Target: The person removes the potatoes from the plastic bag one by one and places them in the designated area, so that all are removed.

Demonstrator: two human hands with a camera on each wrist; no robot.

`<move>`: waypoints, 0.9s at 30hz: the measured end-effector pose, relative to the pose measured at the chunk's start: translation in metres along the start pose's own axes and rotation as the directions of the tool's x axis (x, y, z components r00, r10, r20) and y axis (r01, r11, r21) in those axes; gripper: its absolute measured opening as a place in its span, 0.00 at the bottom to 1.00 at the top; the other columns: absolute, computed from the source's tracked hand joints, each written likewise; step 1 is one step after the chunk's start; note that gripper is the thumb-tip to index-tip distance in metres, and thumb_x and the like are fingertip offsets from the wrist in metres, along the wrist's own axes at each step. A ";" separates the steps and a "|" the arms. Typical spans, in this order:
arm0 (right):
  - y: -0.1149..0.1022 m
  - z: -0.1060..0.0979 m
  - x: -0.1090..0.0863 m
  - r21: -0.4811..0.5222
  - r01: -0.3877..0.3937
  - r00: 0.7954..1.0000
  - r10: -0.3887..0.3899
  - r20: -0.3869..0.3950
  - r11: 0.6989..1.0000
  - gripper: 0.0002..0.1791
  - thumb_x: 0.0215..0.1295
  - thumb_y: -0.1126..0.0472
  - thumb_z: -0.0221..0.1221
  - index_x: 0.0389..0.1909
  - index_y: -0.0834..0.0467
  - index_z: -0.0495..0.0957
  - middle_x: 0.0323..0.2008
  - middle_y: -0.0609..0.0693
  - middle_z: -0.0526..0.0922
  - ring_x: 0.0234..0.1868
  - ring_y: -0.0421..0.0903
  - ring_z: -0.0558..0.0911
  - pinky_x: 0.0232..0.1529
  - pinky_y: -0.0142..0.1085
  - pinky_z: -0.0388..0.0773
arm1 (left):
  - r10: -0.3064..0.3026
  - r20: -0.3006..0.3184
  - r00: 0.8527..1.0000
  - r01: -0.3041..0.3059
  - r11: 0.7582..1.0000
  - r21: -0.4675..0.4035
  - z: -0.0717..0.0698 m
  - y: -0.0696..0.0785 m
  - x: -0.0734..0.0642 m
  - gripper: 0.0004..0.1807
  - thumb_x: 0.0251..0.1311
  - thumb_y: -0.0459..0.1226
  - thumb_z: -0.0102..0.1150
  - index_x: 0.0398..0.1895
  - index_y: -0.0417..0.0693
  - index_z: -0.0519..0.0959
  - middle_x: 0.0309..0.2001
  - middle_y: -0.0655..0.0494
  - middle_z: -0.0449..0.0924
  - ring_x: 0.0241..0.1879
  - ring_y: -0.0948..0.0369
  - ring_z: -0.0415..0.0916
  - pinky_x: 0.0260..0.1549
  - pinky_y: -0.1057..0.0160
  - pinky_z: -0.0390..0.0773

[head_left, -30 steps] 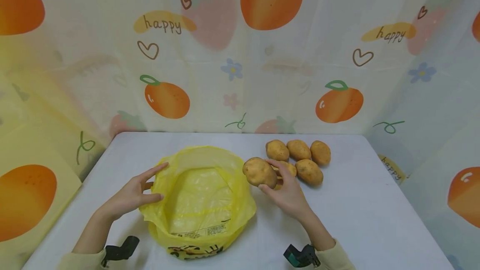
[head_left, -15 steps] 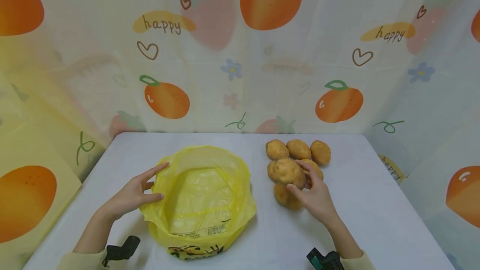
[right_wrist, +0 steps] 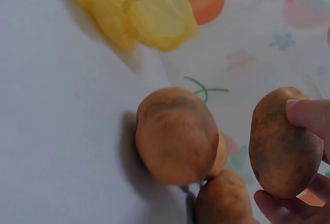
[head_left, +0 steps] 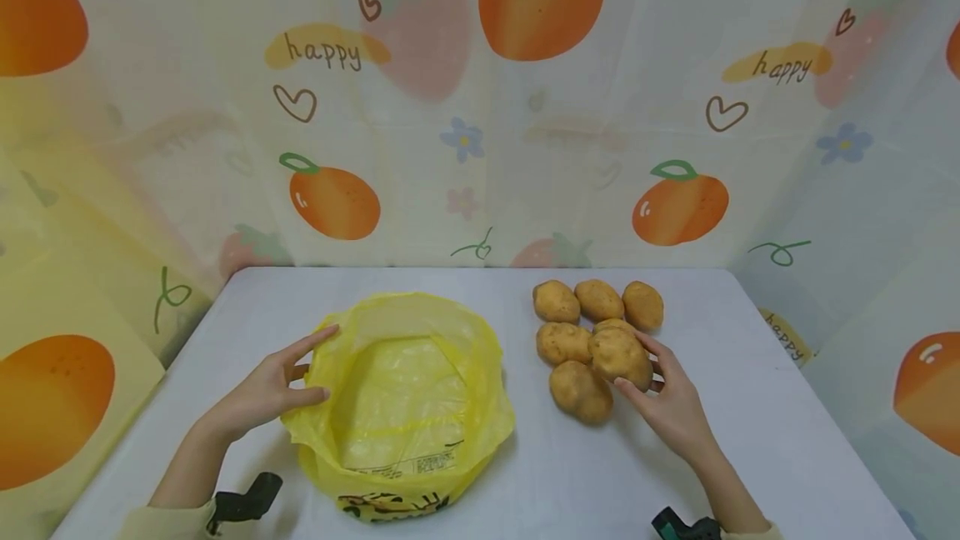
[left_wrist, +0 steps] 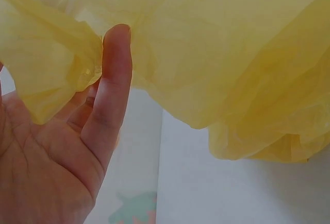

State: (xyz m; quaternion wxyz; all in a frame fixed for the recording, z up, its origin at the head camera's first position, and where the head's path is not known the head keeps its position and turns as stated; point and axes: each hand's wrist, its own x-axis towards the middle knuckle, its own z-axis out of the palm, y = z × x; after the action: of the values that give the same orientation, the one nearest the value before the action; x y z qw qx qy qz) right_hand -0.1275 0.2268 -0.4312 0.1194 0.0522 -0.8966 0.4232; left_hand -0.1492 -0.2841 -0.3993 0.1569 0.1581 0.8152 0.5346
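Observation:
My right hand [head_left: 671, 411] grips a potato [head_left: 621, 359] between thumb and fingers; the right wrist view shows the thumb on the upper part of this potato [right_wrist: 283, 147] and fingers beneath. It overlaps another potato [head_left: 613, 324] behind it, mostly hidden. To its left lie a front potato [head_left: 581, 392] and a middle one. On the left, a yellow plastic bag [head_left: 495, 423] stands with its mouth wide and nothing visible inside. My left hand [head_left: 258, 390] holds the bag's left rim, with a fold of thin yellow plastic [left_wrist: 56, 69] between thumb and fingers.
Three potatoes [head_left: 599, 301] form a row at the back right of the white table [head_left: 750, 440]. A fruit-patterned cloth [head_left: 480, 148] hangs behind the table and at both sides. Small black wrist devices [head_left: 247, 498] sit at the cuffs.
My right hand has carried the potato rightward from near the bag to the right side of the potato group. A front potato has come into view, uncovered. The left hand and bag have barely moved.

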 end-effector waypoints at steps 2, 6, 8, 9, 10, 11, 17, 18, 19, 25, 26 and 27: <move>0.005 -0.002 -0.001 -0.016 0.002 1.000 -0.002 -0.008 1.000 0.37 0.55 0.59 0.65 0.65 0.58 0.60 0.61 0.55 0.67 0.49 0.51 0.74 0.39 0.24 0.71 | 0.001 0.000 1.000 -0.001 1.000 -0.001 0.000 -0.001 -0.001 0.43 0.55 0.35 0.62 0.72 0.57 0.50 0.72 0.45 0.38 0.60 0.29 0.55 0.35 0.60 0.79; 0.013 -0.007 -0.003 -0.035 -0.017 1.000 0.017 -0.002 0.999 0.38 0.56 0.59 0.64 0.65 0.61 0.58 0.61 0.58 0.66 0.50 0.53 0.74 0.39 0.24 0.71 | 0.004 -0.001 1.000 -0.004 1.000 0.005 -0.001 -0.001 -0.001 0.43 0.55 0.35 0.62 0.72 0.56 0.51 0.72 0.44 0.39 0.59 0.30 0.57 0.35 0.61 0.79; 0.015 -0.009 -0.004 -0.040 -0.029 1.000 0.029 0.008 0.999 0.38 0.56 0.59 0.64 0.65 0.62 0.58 0.61 0.60 0.65 0.50 0.55 0.74 0.40 0.24 0.71 | 0.005 -0.004 1.000 -0.005 1.000 0.010 -0.001 -0.002 -0.002 0.43 0.55 0.36 0.62 0.72 0.56 0.51 0.72 0.44 0.40 0.59 0.30 0.57 0.35 0.61 0.79; 0.016 -0.010 -0.005 -0.041 -0.034 0.999 0.035 0.013 0.999 0.39 0.56 0.59 0.64 0.65 0.62 0.57 0.61 0.60 0.65 0.51 0.56 0.73 0.40 0.24 0.71 | 0.005 -0.005 1.000 -0.005 1.000 0.014 -0.001 -0.002 -0.002 0.43 0.55 0.36 0.62 0.72 0.56 0.51 0.72 0.44 0.40 0.59 0.30 0.56 0.35 0.61 0.79; 0.017 -0.011 -0.006 -0.041 -0.039 0.999 0.040 0.017 0.998 0.39 0.56 0.59 0.64 0.66 0.62 0.57 0.61 0.61 0.64 0.51 0.56 0.73 0.40 0.25 0.71 | 0.007 -0.008 1.000 -0.006 1.000 0.019 -0.001 -0.002 -0.002 0.43 0.55 0.36 0.62 0.72 0.56 0.51 0.72 0.44 0.40 0.59 0.29 0.56 0.36 0.61 0.79; 0.018 -0.011 -0.006 -0.043 -0.046 0.999 0.047 0.023 0.998 0.39 0.56 0.58 0.64 0.66 0.62 0.57 0.61 0.61 0.64 0.51 0.56 0.73 0.40 0.26 0.71 | 0.005 -0.010 1.000 -0.005 1.000 0.022 -0.001 -0.002 -0.002 0.43 0.55 0.36 0.62 0.72 0.56 0.51 0.72 0.44 0.40 0.60 0.29 0.55 0.36 0.61 0.79; 0.023 -0.015 -0.011 -0.063 -0.075 0.995 0.079 0.059 0.995 0.41 0.56 0.56 0.64 0.67 0.62 0.55 0.61 0.62 0.63 0.51 0.58 0.73 0.43 0.38 0.73 | 0.011 -0.018 1.000 -0.010 0.999 0.043 -0.003 -0.001 -0.003 0.43 0.54 0.37 0.63 0.71 0.57 0.52 0.72 0.45 0.41 0.60 0.27 0.52 0.37 0.61 0.78; 0.024 -0.015 -0.012 -0.068 -0.080 0.994 0.085 0.062 0.994 0.41 0.56 0.55 0.64 0.67 0.63 0.55 0.61 0.63 0.63 0.51 0.58 0.73 0.43 0.41 0.73 | 0.014 -0.018 1.000 -0.013 0.999 0.045 -0.003 -0.001 -0.003 0.43 0.54 0.37 0.63 0.71 0.57 0.52 0.72 0.46 0.41 0.60 0.27 0.52 0.37 0.61 0.78; 0.025 -0.016 -0.012 -0.076 -0.086 0.994 0.091 0.064 0.993 0.41 0.56 0.55 0.64 0.67 0.63 0.55 0.60 0.63 0.63 0.51 0.58 0.73 0.43 0.42 0.73 | 0.014 -0.018 1.000 -0.013 0.999 0.046 -0.003 -0.001 -0.003 0.43 0.54 0.37 0.63 0.71 0.57 0.52 0.72 0.46 0.41 0.60 0.27 0.52 0.38 0.61 0.78; 0.032 -0.018 -0.017 -0.102 -0.103 0.991 0.110 0.074 0.990 0.40 0.56 0.58 0.64 0.65 0.67 0.55 0.59 0.67 0.62 0.50 0.63 0.73 0.43 0.48 0.74 | -0.018 -0.011 1.000 0.018 1.000 -0.004 -0.001 0.000 -0.004 0.43 0.55 0.36 0.62 0.71 0.59 0.51 0.73 0.47 0.39 0.61 0.29 0.52 0.36 0.59 0.79; 0.033 -0.018 -0.018 -0.105 -0.101 0.991 0.110 0.082 0.989 0.40 0.56 0.58 0.64 0.65 0.68 0.55 0.59 0.68 0.62 0.50 0.64 0.73 0.44 0.51 0.74 | -0.022 -0.010 1.000 0.022 1.000 -0.011 -0.001 0.001 -0.004 0.43 0.55 0.36 0.62 0.72 0.59 0.51 0.73 0.46 0.38 0.61 0.29 0.52 0.35 0.59 0.79; 0.034 -0.017 -0.018 -0.111 -0.101 0.990 0.111 0.088 0.989 0.40 0.55 0.59 0.64 0.65 0.68 0.55 0.59 0.68 0.62 0.51 0.65 0.72 0.45 0.52 0.74 | -0.025 -0.009 1.000 0.025 1.000 -0.014 -0.001 0.001 -0.005 0.43 0.55 0.36 0.62 0.71 0.59 0.51 0.73 0.46 0.38 0.61 0.29 0.52 0.35 0.59 0.79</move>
State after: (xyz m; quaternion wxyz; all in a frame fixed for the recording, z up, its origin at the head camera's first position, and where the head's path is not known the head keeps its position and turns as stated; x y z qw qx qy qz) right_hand -0.1133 0.2615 -0.4505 0.0572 0.0178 -0.9240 0.3778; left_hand -0.1454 -0.2863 -0.3977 0.1607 0.1443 0.8142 0.5389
